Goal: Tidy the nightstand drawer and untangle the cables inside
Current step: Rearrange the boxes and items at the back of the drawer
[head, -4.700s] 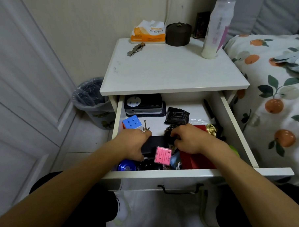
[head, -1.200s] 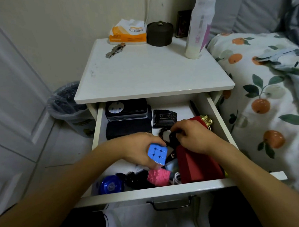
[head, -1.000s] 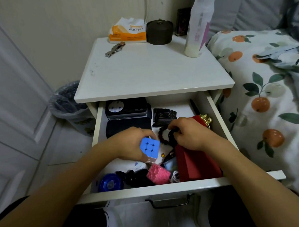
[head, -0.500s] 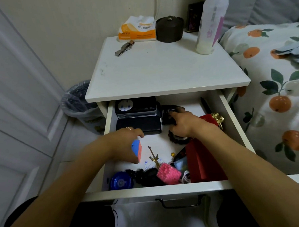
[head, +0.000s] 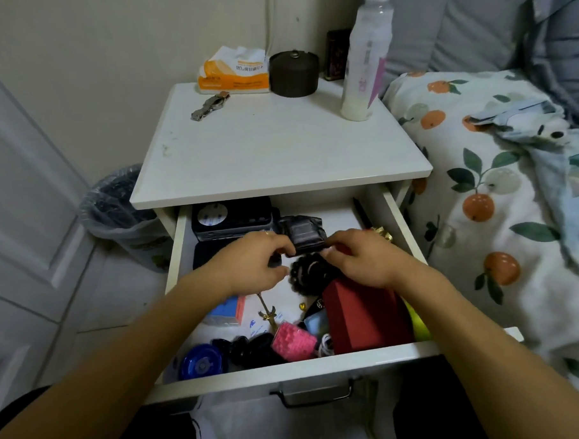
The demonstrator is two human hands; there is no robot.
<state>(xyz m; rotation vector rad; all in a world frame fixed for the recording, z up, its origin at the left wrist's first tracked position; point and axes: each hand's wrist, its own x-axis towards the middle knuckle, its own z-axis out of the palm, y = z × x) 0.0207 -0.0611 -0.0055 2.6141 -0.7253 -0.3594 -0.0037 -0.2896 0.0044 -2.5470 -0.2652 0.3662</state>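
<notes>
Head view: the open drawer [head: 179, 237] is seen to hold a blue disc [head: 201, 361], pink block [head: 292, 341] and red box [head: 362, 315] (front row). A black pouch [head: 303, 230] at mid-back is pinched by left hand [head: 250, 266] and right hand [head: 361, 257].

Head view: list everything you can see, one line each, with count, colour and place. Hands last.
nightstand: 1, white, centre
drawer: 1, white, pulled open
tissue pack: 1, orange and white, top rear
round container: 1, dark, beside the tissues
bottle: 1, white, top right
watch: 1, metal, top left
black packet: 1, drawer rear, held at both ends
bead bracelet: 1, dark, drawer middle
red box: 1, drawer right
cube: 1, blue, drawer left
pink block: 1, drawer front
blue disc: 1, front left
bin: 1, floor left
left hand: fingers pinch the packet
right hand: fingers pinch the packet
</notes>
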